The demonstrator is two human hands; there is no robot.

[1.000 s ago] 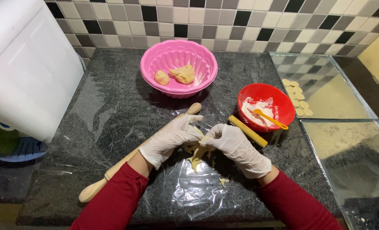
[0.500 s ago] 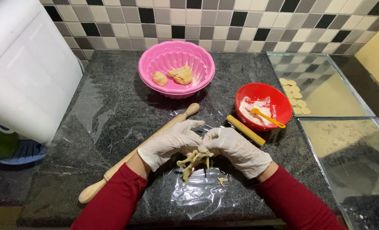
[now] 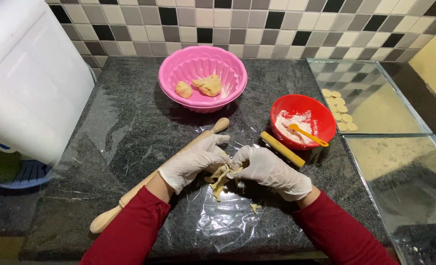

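At table centre: dough scraps (image 3: 221, 177) on plastic sheet (image 3: 218, 221).
Left hand (image 3: 191, 162): fingers pinched on scraps.
Right hand (image 3: 269, 169): fingers closed on scraps.
Technique: gather gently, compress evenly, avoid tearing sheet.

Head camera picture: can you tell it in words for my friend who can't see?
Two gloved hands, left hand and right hand, pinch ragged dough scraps together over plastic wrap on a dark counter. A rolling pin lies beside them; behind are a pink bowl with dough lumps and a red flour bowl.
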